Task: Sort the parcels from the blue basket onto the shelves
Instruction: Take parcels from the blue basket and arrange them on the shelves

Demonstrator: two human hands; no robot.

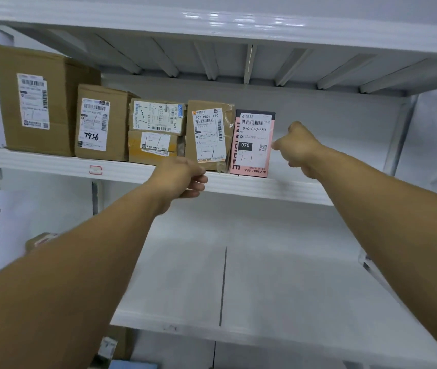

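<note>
Left grip point(182, 179), right grip point(301, 149) bare; forearms point(92, 262) bare too.

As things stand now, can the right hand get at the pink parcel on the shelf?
Probably yes: the right hand is just beside the pink parcel, and nothing stands between them.

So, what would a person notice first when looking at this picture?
The pink box stands out, upright at the right end of a row of brown parcels on the upper shelf. The right hand reaches its right edge; the left hand hovers at the shelf's front edge.
</note>
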